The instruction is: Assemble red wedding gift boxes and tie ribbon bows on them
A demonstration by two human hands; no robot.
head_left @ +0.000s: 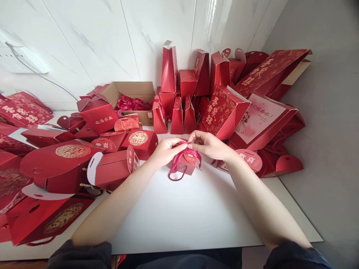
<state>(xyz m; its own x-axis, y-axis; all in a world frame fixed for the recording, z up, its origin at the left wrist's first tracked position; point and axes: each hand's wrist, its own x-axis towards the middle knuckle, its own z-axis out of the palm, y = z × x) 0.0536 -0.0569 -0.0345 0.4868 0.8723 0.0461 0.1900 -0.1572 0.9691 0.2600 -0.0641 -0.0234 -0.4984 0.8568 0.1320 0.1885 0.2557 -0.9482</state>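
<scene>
A small red gift box (187,165) stands on the white table (196,216), a cord handle loop hanging at its front. A dark pink ribbon (179,158) drapes over its top and down both sides. My left hand (166,150) pinches the ribbon at the box's top left with closed fingers. Meeting it from the right, my right hand (209,144) pinches the same ribbon, fingertips almost touching the left hand's.
Several red gift boxes and paper bags crowd the left side (61,164) and lean against the white tiled wall at the back (193,86). A brown cardboard box (131,93) holds more pink ribbons. Larger red bags (260,116) lie at the right, near the table's edge.
</scene>
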